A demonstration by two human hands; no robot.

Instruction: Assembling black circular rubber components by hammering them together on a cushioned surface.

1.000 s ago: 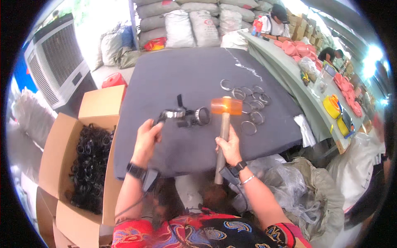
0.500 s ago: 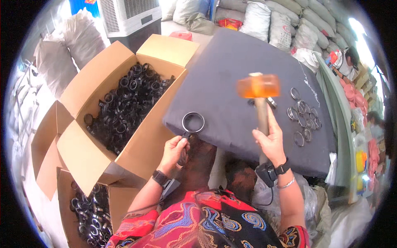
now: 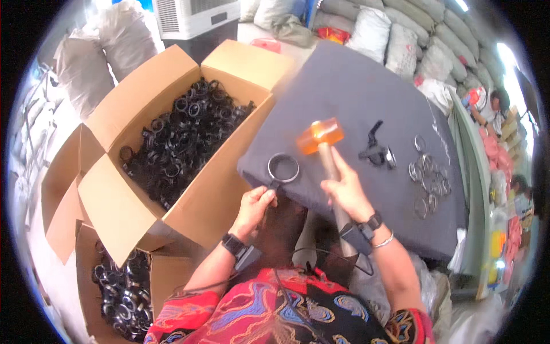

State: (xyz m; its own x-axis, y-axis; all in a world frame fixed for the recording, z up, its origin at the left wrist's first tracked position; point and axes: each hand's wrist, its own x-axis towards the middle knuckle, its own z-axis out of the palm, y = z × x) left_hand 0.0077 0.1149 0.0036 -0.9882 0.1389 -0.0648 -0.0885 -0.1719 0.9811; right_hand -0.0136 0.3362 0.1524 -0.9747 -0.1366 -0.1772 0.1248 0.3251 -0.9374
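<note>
My left hand (image 3: 254, 209) is closed on the handle of a black ring-shaped part (image 3: 283, 168) with a silvery rim. Its round end lies at the near left edge of the dark padded table (image 3: 321, 80). In my right hand (image 3: 350, 192) is a mallet (image 3: 319, 136) with an orange, see-through head and a wooden handle. The mallet head is just beyond and right of the ring, apart from it. Further right on the table lie a black part with a strap-like piece (image 3: 375, 149) and a group of loose metal rings (image 3: 427, 172).
A big open carton (image 3: 212, 215) full of black ring parts stands at left. Below it, a smaller carton (image 3: 86, 286) holds more. Behind are an air cooler (image 3: 197, 17) and stacked sacks (image 3: 366, 37). Another person (image 3: 491, 109) is at far right.
The mallet has swung left and slightly down, closer to the ring, uncovering the black part on the table. My left hand keeps its hold. The whole view has shifted slightly.
</note>
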